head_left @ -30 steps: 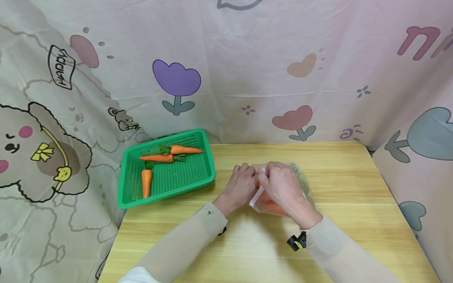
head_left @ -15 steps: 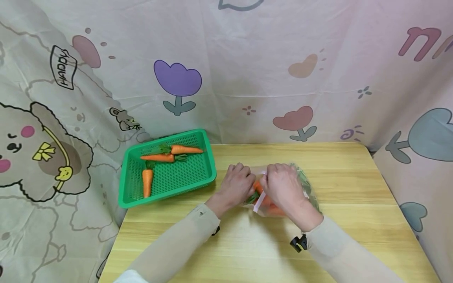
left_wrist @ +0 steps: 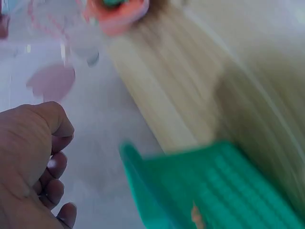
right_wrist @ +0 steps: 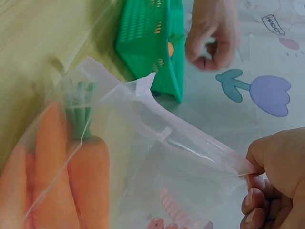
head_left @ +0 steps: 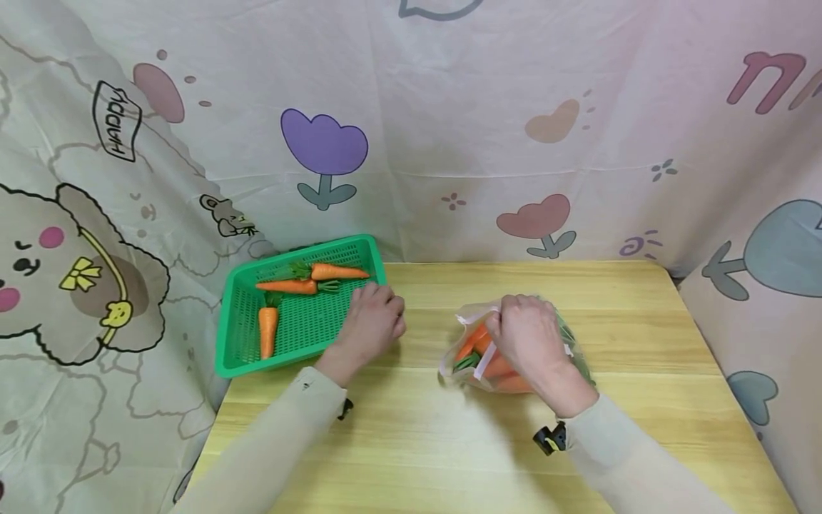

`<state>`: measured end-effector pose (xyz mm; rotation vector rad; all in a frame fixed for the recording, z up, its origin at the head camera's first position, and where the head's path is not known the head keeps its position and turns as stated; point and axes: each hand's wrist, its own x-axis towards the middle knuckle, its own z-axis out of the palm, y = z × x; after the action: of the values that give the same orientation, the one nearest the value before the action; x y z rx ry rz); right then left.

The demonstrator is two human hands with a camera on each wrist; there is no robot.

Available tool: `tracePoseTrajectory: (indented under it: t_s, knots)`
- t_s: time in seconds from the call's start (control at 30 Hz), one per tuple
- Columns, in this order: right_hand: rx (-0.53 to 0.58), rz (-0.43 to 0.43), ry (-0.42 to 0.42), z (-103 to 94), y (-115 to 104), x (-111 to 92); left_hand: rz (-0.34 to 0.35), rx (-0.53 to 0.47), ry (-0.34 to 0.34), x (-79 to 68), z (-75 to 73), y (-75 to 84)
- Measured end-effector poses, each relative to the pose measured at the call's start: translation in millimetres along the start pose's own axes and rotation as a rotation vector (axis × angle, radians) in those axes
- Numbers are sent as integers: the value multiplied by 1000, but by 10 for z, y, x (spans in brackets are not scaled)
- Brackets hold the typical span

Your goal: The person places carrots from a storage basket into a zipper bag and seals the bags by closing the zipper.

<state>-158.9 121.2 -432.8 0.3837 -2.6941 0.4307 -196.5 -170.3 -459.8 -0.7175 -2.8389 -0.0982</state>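
My right hand pinches the upper edge of a clear plastic bag with a pale pink rim, its mouth facing left. Inside lie several carrots, one with its green top near the opening. My left hand, fingers loosely curled and holding nothing, is over the right side of the green basket in the head view. In the basket are three carrots: one upright along the left and two near the back, an upper carrot and a lower carrot.
Both the basket and the bag rest on a light wooden table, the basket at the left and the bag right of middle. A printed curtain hangs behind the table and along its sides.
My left hand has let go of the bag's edge and moved left to the basket. The bag's mouth now stands wider, and my right hand keeps its grip, having shifted slightly right.
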Motion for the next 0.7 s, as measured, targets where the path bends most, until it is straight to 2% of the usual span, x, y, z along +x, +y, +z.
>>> tracePoseTrajectory:
  t_s: [0.27, 0.4, 0.53, 0.7]
  knots:
    - [25, 39, -16, -26, 77, -10, -156, 21, 16, -247, -184, -759]
    - [32, 59, -29, -31, 89, -19, -237, 47, 16, -378, -261, -1080]
    - [39, 69, -36, -33, 97, -25, -307, 47, -6, -477, -306, -1309]
    - [49, 81, -44, -30, 109, -30, -383, 51, -71, -581, -314, -1516]
